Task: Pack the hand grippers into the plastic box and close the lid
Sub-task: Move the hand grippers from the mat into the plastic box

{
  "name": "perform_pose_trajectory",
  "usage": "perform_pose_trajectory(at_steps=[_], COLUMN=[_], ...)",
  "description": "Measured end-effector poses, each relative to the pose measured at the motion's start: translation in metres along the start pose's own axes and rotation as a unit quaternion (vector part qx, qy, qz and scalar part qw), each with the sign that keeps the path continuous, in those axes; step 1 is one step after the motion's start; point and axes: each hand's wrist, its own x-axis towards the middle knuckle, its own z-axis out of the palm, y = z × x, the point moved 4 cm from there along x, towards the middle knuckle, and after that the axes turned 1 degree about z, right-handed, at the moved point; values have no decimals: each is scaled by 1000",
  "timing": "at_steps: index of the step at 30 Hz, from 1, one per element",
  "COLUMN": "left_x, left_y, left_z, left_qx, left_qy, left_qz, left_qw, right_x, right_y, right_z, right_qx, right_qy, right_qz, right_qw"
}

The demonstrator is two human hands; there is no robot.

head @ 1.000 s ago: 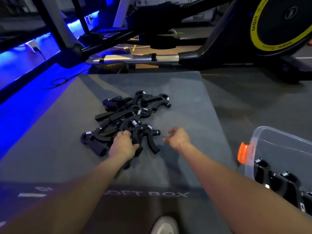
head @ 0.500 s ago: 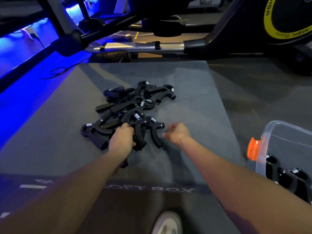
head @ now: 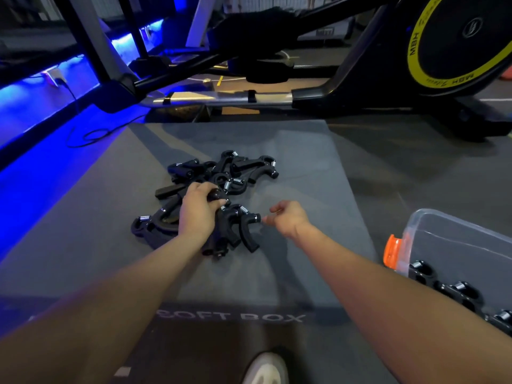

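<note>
A pile of black hand grippers (head: pixel 221 176) with small steel springs lies on top of a grey soft box (head: pixel 291 245). My left hand (head: pixel 198 210) rests in the pile, its fingers curled round the black knob of one hand gripper (head: pixel 214 194). My right hand (head: pixel 288 218) hovers just right of the nearest gripper (head: pixel 243 225), fingers loosely curled, holding nothing. The clear plastic box (head: pixel 454 245) with an orange latch (head: pixel 392 252) stands at the right edge, with several grippers (head: pixel 454 292) inside. No lid shows.
Behind the soft box stands an exercise machine (head: pixel 332 87) with a black and yellow flywheel (head: pixel 460 40) and a silver base rail. Blue light strips run along the left. A cable lies on the floor at left. My white shoe (head: pixel 267 368) shows at the bottom.
My left hand has moved further into the pile and closed on a gripper's knob. My right hand stays beside the nearest gripper. The camera view shifted slightly.
</note>
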Motion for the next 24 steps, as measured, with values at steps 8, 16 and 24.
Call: perform_pose_trajectory(at_steps=[8, 16, 24], left_x=[-7, -30, -96], left_y=[62, 154, 268], left_z=[41, 118, 219], left_qx=[-273, -463, -492], left_qy=[22, -52, -246], left_qz=[-92, -124, -75], left_qw=[957, 876, 832], right_x=[-27, -62, -106], right_y=[1, 36, 124], right_z=[-58, -157, -297], right_qx=[101, 113, 42], right_qy=[-5, 27, 169], right_qz=[-6, -20, 85], right_qw=[995, 993, 981])
